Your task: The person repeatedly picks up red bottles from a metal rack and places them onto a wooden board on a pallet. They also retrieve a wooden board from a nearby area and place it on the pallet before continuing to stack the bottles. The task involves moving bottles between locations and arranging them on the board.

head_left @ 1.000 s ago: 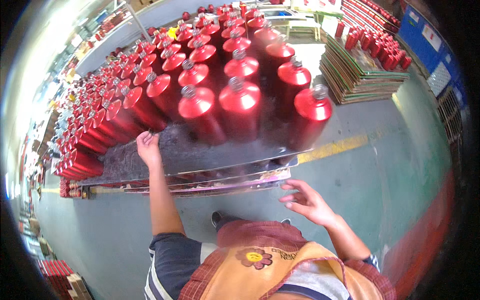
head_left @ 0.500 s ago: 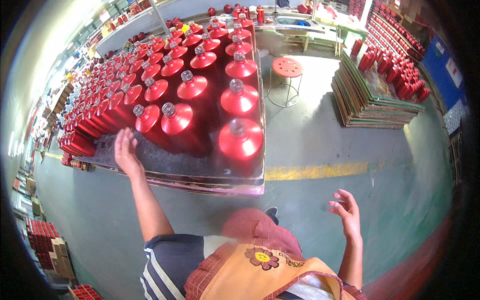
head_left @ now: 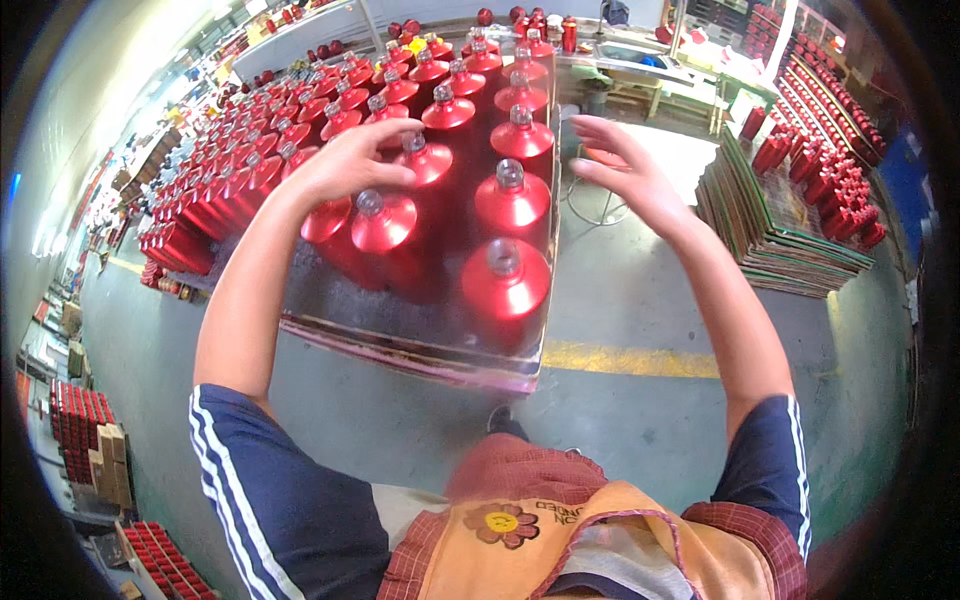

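Note:
Many glossy red bottles with clear glass necks stand upright in rows on a dark board-topped stack [head_left: 430,345]. My left hand [head_left: 355,165] reaches over them, thumb and fingers apart, close to the neck of one red bottle [head_left: 425,162]; whether it touches that bottle I cannot tell. Nearer to me stands another red bottle [head_left: 384,222], below my left hand. My right hand [head_left: 625,170] is raised beside the right-hand row, fingers spread, holding nothing. A red bottle [head_left: 512,197] in that row stands to its left, apart from it.
A red-topped stool [head_left: 600,200] stands on the floor, partly behind my right hand. Farther right, a stack of boards [head_left: 760,235] carries more red bottles [head_left: 820,180]. A bench with a sink [head_left: 635,58] lies at the back. A yellow line [head_left: 640,360] crosses the floor.
Both hands have moved up and forward, the left rightward over the bottles, the right leftward toward the right-hand row. My view has shifted slightly left.

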The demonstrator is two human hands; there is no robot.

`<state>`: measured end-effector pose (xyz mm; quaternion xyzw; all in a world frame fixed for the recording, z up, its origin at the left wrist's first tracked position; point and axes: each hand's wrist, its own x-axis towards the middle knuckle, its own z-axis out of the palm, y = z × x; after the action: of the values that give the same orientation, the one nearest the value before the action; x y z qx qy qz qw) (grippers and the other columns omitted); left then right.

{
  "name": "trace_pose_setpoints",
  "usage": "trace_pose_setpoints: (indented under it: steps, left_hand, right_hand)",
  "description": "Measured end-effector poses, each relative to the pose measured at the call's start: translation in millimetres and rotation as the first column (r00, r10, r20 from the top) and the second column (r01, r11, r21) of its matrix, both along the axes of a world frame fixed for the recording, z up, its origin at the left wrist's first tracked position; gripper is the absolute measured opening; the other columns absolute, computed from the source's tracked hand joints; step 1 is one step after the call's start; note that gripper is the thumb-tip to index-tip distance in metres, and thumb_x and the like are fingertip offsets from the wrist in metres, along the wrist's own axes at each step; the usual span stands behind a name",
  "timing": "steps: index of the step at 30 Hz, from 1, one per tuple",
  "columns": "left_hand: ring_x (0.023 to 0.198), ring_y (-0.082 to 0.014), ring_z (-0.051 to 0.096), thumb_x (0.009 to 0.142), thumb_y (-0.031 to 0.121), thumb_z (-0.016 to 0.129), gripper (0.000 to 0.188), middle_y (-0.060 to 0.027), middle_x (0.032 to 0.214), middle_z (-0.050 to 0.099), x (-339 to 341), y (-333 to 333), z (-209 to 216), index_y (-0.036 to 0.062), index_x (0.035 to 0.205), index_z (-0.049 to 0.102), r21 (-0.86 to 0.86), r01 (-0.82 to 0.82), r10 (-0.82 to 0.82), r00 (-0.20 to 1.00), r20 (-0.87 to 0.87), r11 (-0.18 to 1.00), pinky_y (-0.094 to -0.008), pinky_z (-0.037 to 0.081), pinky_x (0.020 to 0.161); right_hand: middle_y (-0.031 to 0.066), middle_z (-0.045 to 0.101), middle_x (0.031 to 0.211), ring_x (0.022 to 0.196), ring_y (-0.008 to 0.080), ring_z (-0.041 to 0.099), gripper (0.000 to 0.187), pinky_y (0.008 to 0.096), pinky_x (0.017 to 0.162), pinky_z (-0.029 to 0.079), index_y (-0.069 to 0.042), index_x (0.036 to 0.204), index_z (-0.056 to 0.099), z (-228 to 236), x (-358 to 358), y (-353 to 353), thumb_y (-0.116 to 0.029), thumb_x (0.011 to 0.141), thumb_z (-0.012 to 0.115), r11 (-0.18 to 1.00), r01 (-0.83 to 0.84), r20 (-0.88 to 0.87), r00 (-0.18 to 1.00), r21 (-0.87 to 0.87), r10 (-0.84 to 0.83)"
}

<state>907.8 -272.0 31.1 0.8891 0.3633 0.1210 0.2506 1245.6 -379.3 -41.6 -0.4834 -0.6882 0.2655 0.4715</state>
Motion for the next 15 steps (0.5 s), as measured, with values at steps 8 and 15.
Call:
trace_pose_setpoints:
  steps: [8, 15]
  left_hand:
    - [0.096, -0.0094, 0.060, 0.087, 0.009, 0.069, 0.027, -0.0025, 0.100, 0.066, 20.0, 44.7, -17.1, 0.0017, 0.111, 0.062, -0.042, 0.068, -0.067, 0.997, 0.034, 0.997, -0.0283, 0.048, 0.087]
    - [0.081, -0.0134, 0.064, 0.081, 0.011, 0.073, 0.029, -0.0080, 0.085, 0.068, 40.8, 50.5, -23.7, 0.0026, 0.107, 0.063, 0.113, 0.083, -0.090, 0.994, 0.062, 0.990, -0.0316, 0.050, 0.077]
  right_hand:
    - [0.0053, 0.064, 0.111, 0.105, 0.0134, 0.059, 0.034, 0.0301, 0.094, 0.045, -0.006, 0.120, 0.063, -19.1, -50.7, 92.9, -0.026, 0.093, 0.065, 0.997, 0.036, -0.018, 0.999, -0.063, -0.037]
    - [0.0040, 0.063, 0.102, 0.099, 0.0127, 0.057, 0.026, 0.0303, 0.089, 0.046, -0.005, 0.112, 0.063, -17.1, -54.6, 82.5, -0.025, 0.094, 0.065, 0.986, 0.166, 0.112, 0.980, -0.029, -0.162]
